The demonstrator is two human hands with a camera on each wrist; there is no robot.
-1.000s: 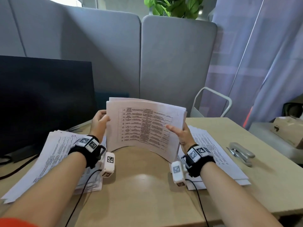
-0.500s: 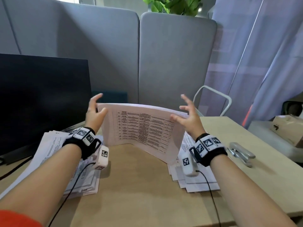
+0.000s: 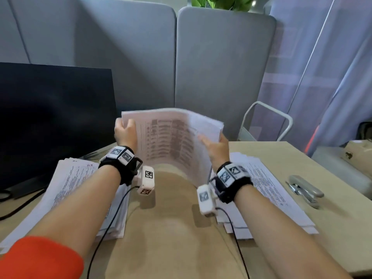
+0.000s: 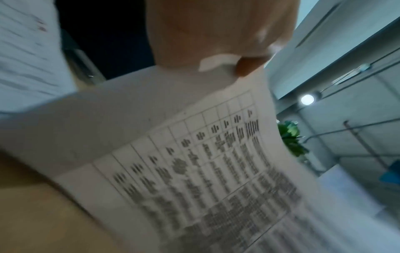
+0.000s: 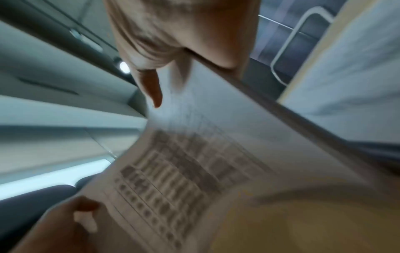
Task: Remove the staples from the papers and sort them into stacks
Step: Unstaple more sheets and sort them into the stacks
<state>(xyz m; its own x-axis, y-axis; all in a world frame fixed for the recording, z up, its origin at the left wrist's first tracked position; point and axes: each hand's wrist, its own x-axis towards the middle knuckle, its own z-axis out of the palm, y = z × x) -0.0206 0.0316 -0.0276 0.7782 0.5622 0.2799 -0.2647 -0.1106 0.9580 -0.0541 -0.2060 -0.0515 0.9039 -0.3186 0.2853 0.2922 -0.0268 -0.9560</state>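
A thick bundle of printed table sheets stands on its long edge at the middle of the desk, bowed toward the far side. My left hand grips its left edge, thumb on the printed face. My right hand grips the right edge, thumb in front and fingers behind. In the right wrist view the bundle runs from my right hand down to the left one. A flat pile of papers lies at the left, another at the right. Motion blur hides any staple.
A dark monitor stands at the back left, its cable running over the desk. A grey stapler-like tool lies right of the right pile. Grey partition panels close the back, and a white metal frame stands behind the desk.
Half a second ago both hands had their fingers spread off the bundle's top corners; now they grip its side edges again. The bundle leans a little more to the right.
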